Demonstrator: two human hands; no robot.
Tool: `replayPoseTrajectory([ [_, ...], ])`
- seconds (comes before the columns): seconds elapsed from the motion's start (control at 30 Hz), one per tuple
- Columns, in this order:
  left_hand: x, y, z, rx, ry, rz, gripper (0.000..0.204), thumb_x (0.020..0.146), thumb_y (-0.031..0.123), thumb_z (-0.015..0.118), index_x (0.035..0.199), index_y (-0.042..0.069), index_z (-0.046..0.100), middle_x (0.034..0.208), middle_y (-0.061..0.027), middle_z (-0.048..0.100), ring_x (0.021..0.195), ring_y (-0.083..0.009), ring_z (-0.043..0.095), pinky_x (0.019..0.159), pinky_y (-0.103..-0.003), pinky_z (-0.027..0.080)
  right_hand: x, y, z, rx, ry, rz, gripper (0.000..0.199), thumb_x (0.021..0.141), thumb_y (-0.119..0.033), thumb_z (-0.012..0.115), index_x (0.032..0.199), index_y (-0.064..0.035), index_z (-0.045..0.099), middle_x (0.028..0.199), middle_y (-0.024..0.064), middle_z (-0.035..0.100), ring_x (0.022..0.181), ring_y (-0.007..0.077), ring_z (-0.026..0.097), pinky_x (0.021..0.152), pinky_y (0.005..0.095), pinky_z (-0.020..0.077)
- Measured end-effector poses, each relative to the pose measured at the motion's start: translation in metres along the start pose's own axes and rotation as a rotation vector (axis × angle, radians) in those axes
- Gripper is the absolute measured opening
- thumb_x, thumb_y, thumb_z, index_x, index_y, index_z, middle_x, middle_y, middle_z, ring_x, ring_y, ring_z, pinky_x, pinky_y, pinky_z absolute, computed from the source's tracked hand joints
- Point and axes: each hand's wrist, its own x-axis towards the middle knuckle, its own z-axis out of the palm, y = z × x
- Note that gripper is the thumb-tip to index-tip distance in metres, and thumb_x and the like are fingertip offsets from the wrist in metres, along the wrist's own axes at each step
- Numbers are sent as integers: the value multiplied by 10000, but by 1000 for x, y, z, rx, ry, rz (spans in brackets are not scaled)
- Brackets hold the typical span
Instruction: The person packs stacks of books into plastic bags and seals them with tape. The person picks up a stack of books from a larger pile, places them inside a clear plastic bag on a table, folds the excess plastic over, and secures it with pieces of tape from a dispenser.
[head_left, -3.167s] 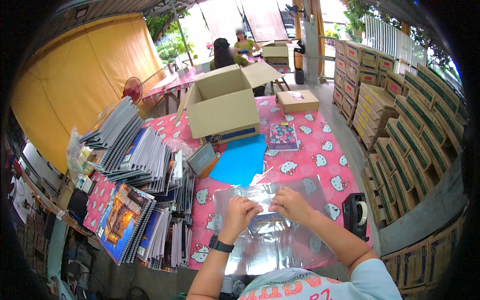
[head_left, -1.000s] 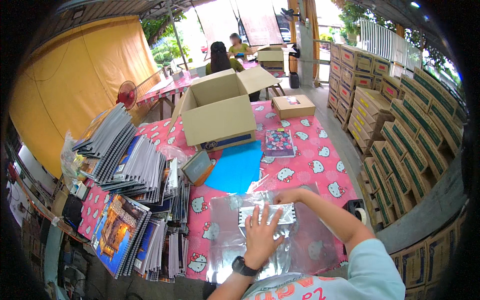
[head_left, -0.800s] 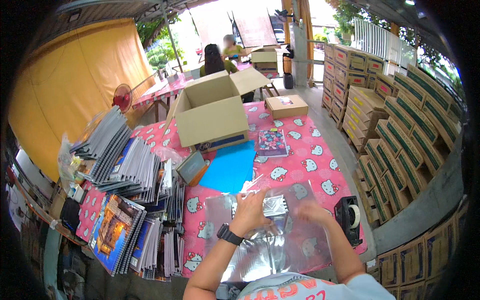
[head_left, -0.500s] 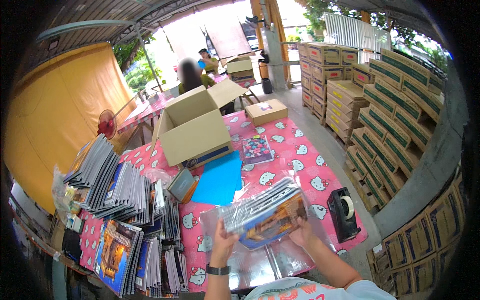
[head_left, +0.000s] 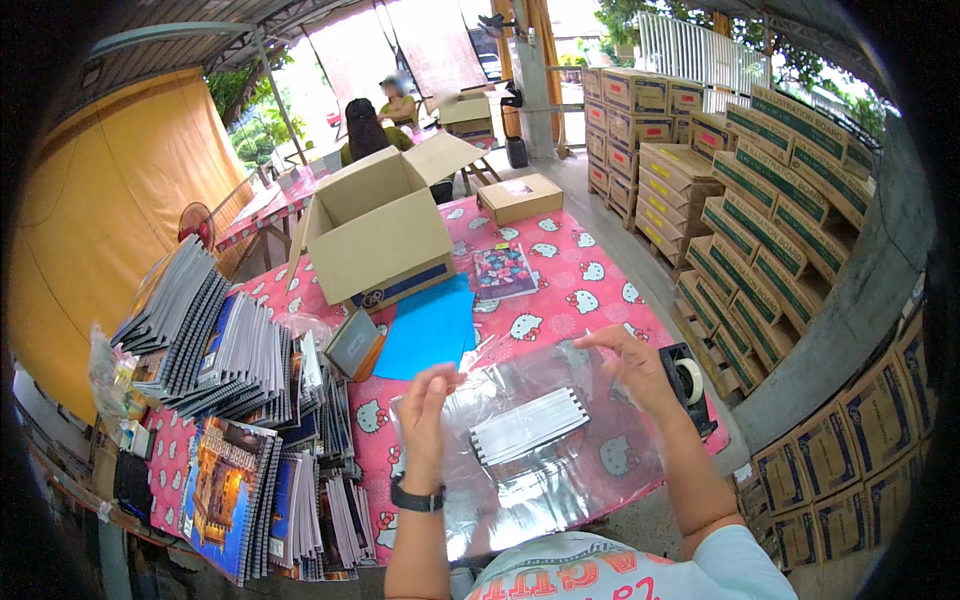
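A small stack of spiral-bound notebooks [head_left: 530, 425] stands on edge, its white page sides up, on a clear plastic sheet [head_left: 590, 480] in front of me. My left hand [head_left: 428, 400], with a dark band at the wrist, is beside the sheet's far left corner, its fingers loosely bent. Over the far right part of the sheet is my right hand [head_left: 632, 370], forefinger stretched leftward and apart from the thumb. Neither hand touches the notebooks. Whether the fingertips touch the plastic I cannot make out.
Piles of spiral notebooks [head_left: 250, 370] crowd the left side. Beyond are blue sheets [head_left: 425, 330], an open carton [head_left: 380, 245], a floral notebook [head_left: 505, 272] and a closed box [head_left: 520, 198]. A tape dispenser [head_left: 690, 385] stands right. Stacked cartons [head_left: 780, 215] line the right; two people sit farther back.
Both hands have let go of the notebook stack, which now stands on the plastic sheet. My hands have moved apart and away from me, toward the sheet's far corners.
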Motion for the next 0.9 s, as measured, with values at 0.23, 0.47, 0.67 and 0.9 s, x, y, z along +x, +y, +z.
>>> replayPoseTrajectory([
  [0.23,58,8,4,666,-608,-223,211,813,191,657,787,-18,655,641,-31,608,586,-83,566,532,-238,450,21,-20,10,-838,-453,-88,414,666,-216,740,1051,-126,618,962,22,616,1044,226,487,995,533,232],
  [0.47,69,37,5,1005,-472,130,204,723,223,718,795,37,670,682,-95,631,595,-179,594,554,-292,459,10,-25,-35,-296,-649,-222,264,687,-141,716,937,-99,640,895,46,614,990,204,525,970,432,318],
  [0.67,-4,61,48,1343,-825,429,130,742,214,679,835,125,664,739,-43,629,775,-182,609,892,-436,386,-37,31,-26,-37,-318,153,302,683,-209,729,948,-82,657,1010,61,610,1008,203,511,895,361,380],
  [0.9,-36,104,19,1035,-576,394,198,732,291,682,871,151,665,761,8,631,831,-161,602,1005,-499,236,-29,24,0,-255,-504,-43,360,632,-201,740,969,-104,662,1078,1,599,1083,220,459,959,410,277],
])
